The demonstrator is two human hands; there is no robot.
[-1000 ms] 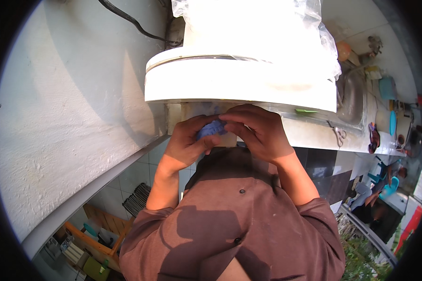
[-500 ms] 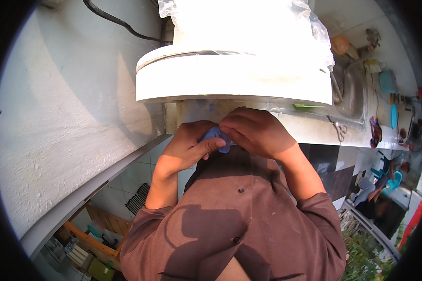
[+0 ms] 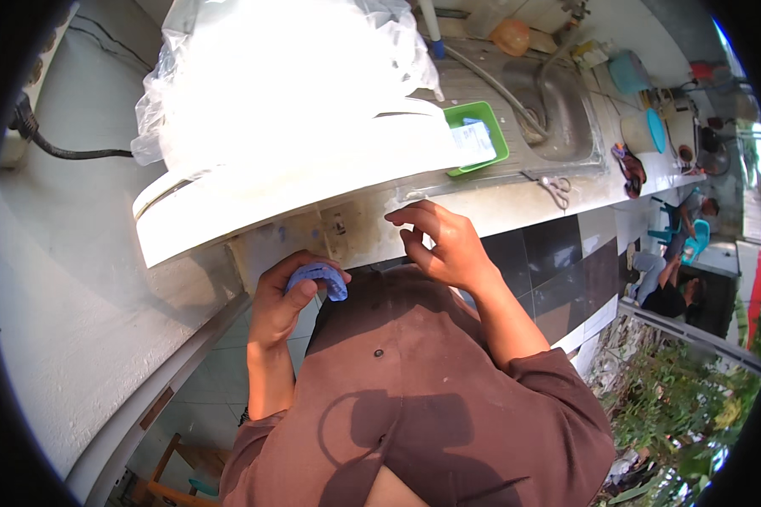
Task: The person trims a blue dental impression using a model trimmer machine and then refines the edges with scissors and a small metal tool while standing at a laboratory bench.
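My left hand point(image 3: 271, 306) is closed around a small blue curved piece point(image 3: 323, 272), shaped like a dental arch, with the thumb pressed on its near side. It is held up just in front of the counter's edge, close to my brown shirt. My right hand point(image 3: 450, 253) hangs free to the right of it, thumb and fingers apart and bent, with nothing between them. Beyond both hands stands a large, glaring white appliance point(image 3: 292, 182) with a rounded edge and clear plastic point(image 3: 156, 118) around it. Glare hides its details.
Right of the appliance, a green tray point(image 3: 501, 144) holds a pale blue-and-white packet. Scissors point(image 3: 556, 191) lie on the counter point(image 3: 482, 207) before a metal sink point(image 3: 566, 110). A black cable point(image 3: 80, 153) runs at the left. People point(image 3: 670, 296) sit far right.
My right hand has let go of the blue piece and moved right. The left hand keeps it, now turned so its curve shows. The view has shifted right, bringing the green tray into sight.
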